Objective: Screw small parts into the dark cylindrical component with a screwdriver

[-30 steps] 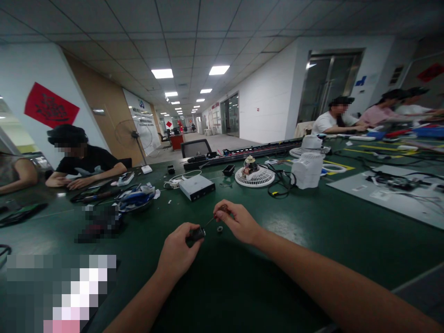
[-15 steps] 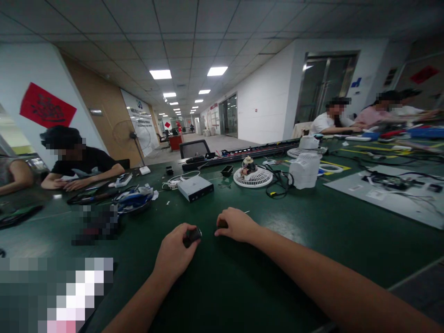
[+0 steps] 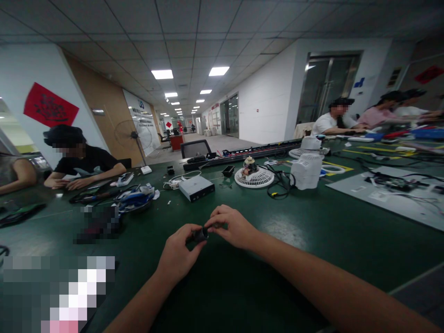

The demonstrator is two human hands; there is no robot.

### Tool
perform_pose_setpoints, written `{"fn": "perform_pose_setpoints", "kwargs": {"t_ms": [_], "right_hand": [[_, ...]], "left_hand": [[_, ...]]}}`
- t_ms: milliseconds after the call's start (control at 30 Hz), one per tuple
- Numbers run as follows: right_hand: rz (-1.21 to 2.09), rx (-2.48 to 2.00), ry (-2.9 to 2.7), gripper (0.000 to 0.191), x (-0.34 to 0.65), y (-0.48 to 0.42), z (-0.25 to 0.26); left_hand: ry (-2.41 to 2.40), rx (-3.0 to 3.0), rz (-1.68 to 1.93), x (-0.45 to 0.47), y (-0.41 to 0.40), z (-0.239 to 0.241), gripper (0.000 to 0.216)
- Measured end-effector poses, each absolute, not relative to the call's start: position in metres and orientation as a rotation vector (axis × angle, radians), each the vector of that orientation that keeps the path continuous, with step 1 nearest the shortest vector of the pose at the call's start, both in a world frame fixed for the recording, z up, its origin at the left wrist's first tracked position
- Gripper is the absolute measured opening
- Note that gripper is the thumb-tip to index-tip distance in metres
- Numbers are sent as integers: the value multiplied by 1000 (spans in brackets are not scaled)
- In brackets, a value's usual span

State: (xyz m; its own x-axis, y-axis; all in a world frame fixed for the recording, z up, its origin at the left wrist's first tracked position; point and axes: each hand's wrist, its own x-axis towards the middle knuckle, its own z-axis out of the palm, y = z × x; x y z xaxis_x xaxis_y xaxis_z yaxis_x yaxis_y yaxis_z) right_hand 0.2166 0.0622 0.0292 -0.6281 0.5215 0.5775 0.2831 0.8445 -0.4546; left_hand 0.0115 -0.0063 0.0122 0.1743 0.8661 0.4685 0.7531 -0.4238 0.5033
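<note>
Held between the thumb and fingers of my left hand (image 3: 178, 252) is a short dark cylinder (image 3: 200, 235) with a round, hollow-looking end facing right. My right hand (image 3: 234, 226) is closed in a pinch at that end, on a small dark piece (image 3: 215, 225) mostly covered by the fingers. The piece's tip is at the cylinder's rim; whether it goes inside I cannot tell. Both hands are above the green tabletop (image 3: 277, 277).
Ahead lie a silver disc drive (image 3: 196, 187), a small black open box (image 3: 228, 171) and a white fan grille with a motor (image 3: 254, 177). A white plastic housing (image 3: 305, 171) stands right of them, near a grey panel (image 3: 381, 194). People sit along the table on both sides.
My right hand has moved left, bringing its small dark piece to the end of the cylinder. My left hand has shifted slightly right, turning the cylinder's end more into view.
</note>
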Motion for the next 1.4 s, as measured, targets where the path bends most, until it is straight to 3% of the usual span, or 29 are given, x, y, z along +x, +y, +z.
{"fn": "perform_pose_setpoints", "kwargs": {"t_ms": [300,533,700,1000,1200,1400], "right_hand": [[401,-448,-2203,7,212,58,25],[636,-700,-2174,20,212,59,28],[549,-730,-2220,22,213,58,30],[503,-743,-2114,12,213,59,30],[419,-654,-1978,17,222,62,36],[604,-588,-1764,12,221,60,36]], "left_hand": [[1390,2439,1167,11,-10,9,27],[1158,2582,1206,8,-9,9,27],[1142,2562,1180,7,-8,7,24],[1415,2386,1263,12,-5,8,26],[1674,2249,1256,11,-2,9,24],[1865,2056,1180,8,-2,12,28]]}}
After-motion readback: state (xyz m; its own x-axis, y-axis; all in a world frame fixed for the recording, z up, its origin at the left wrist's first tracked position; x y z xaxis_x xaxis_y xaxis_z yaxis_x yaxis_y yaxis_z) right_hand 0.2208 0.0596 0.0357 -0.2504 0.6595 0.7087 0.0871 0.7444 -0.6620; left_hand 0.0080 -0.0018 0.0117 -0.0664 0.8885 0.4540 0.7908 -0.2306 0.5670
